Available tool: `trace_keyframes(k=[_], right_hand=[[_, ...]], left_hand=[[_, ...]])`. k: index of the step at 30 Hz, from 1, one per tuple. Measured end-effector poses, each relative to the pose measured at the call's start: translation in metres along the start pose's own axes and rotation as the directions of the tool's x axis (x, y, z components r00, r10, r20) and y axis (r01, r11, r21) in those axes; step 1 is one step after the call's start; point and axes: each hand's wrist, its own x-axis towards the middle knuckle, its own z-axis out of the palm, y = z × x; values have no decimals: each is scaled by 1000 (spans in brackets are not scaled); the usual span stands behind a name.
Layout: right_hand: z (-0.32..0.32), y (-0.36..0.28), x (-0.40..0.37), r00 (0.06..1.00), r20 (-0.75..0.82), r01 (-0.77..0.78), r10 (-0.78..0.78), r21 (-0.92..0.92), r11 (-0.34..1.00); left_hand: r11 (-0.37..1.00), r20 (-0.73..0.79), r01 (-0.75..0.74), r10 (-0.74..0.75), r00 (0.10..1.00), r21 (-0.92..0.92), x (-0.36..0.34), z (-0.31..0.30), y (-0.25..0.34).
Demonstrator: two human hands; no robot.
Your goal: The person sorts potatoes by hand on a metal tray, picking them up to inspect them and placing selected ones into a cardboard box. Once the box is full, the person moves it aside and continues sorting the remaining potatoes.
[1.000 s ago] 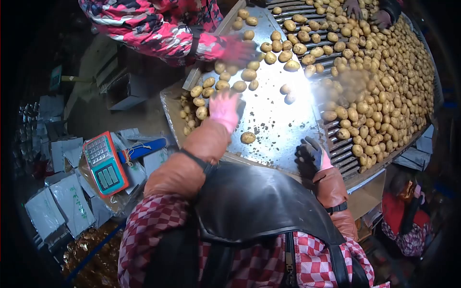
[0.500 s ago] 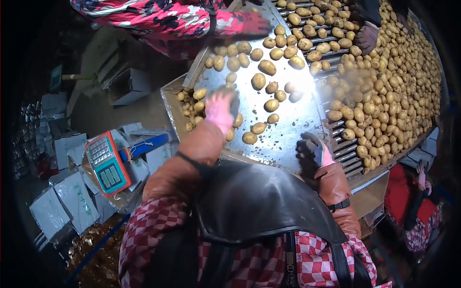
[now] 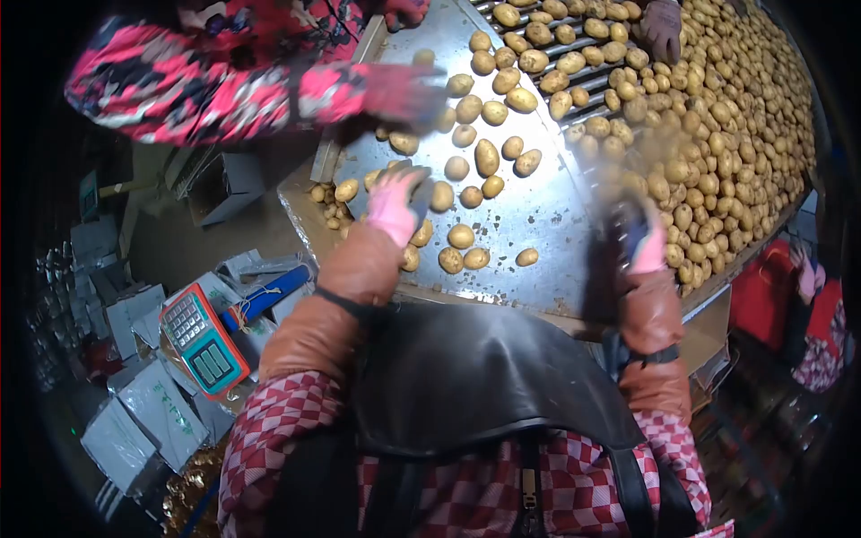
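My left hand (image 3: 397,202), in a pink glove with a grey palm, is low over the left part of a metal sorting table (image 3: 547,229). Its fingers look apart and slightly bent, and loose potatoes lie around it, one potato (image 3: 441,196) just right of the fingers. At the table's right side, by the rollers and the potato heap (image 3: 717,179), is my right hand (image 3: 639,235), also gloved. Motion smears its fingers, so any hold is hidden. More potatoes, such as a long potato (image 3: 487,158), are scattered between the hands.
A co-worker's gloved hand (image 3: 404,94) reaches across the table's far left. Another person's gloved hand (image 3: 662,31) touches the heap. Potatoes fill a box (image 3: 300,199) at the left edge. A scale display (image 3: 204,341) and wrapped cartons (image 3: 161,408) stand lower left.
My right hand has moved right and up toward the rollers and heap. My left hand has shifted slightly left. The co-worker's arm has come nearer, and several potatoes have changed places.
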Motion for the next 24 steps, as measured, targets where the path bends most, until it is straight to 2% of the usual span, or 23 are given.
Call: trace_keyframes(k=[1, 2, 3, 4, 5, 6, 7, 8, 10, 11, 12, 13, 15, 17, 18, 19, 20, 21, 22, 23, 24], right_hand=[[-26, -7, 23, 988, -124, 81, -98, -130, 988], [-55, -15, 46, 956, -227, 109, -184, -306, 946], [-82, -23, 67, 921, -297, 77, -253, -498, 864], [-107, -25, 88, 889, -354, -23, -291, -668, 744], [-123, -25, 108, 867, -392, -120, -307, -763, 635], [-137, -11, 126, 846, -457, -269, -276, -812, 518], [-142, 13, 136, 851, -448, -265, -272, -816, 514], [-144, 49, 143, 899, -408, -216, -161, -732, 646], [-140, 110, 153, 961, -274, -155, 20, -481, 863], [-119, 99, 140, 968, -248, -174, 40, -547, 819], [-85, 71, 115, 974, -227, -175, 25, -672, 720], [-49, 38, 90, 979, -205, -165, 7, -769, 618], [10, -15, 46, 992, -124, -101, -4, -825, 556], [24, -26, 39, 992, 77, -16, 103, -725, 689], [32, -9, 43, 962, 223, 35, 159, -676, 736], [36, -18, 26, 952, 305, 165, 39, -615, 771], [34, -5, 27, 953, 296, 40, 68, -344, 938], [34, 6, 28, 949, 300, -91, 97, -36, 995], [35, -40, 22, 928, 295, -325, 229, 333, 885], [30, -61, 20, 967, 105, -249, 233, 191, 949], [27, -71, 21, 969, 41, -246, 242, 163, 956]], left_hand=[[999, -159, -27, 22, 987, -31, -16, 5, -12], [996, -185, -25, 40, 982, 82, -31, -1, -8], [981, -214, -17, 59, 975, 194, -45, -7, -4], [951, -283, 90, -3, 959, 296, -58, 6, -16], [951, -283, 97, -10, 959, 295, -67, 17, -29], [961, -297, 174, -106, 949, 214, -76, 27, -40], [959, -302, 251, -203, 931, 129, -84, 33, -44], [987, -270, 154, -133, 954, 56, -88, 32, -39], [988, -246, 119, -93, 965, 94, -83, 26, -29], [989, -215, 73, -44, 976, 131, -80, 27, -25], [974, -273, 72, -11, 962, 214, -76, 33, -22], [976, -269, 66, -8, 963, 209, -73, 35, -17], [981, -245, 89, -46, 968, 170, -69, 27, -13], [986, -236, 50, -11, 972, 158, -72, 25, -20], [992, -234, 14, 15, 972, 124, -74, 26, -23], [992, -228, 9, 21, 973, 129, -74, 26, -26], [996, -239, -3, 25, 971, 91, -74, 27, -29], [999, -252, -12, 24, 967, 52, -74, 28, -31], [999, -249, -9, 21, 968, 50, -75, 26, -31], [1000, -235, 2, -6, 972, -17, -76, 23, -28], [996, -224, 11, -30, 974, -84, -74, 19, -25]])
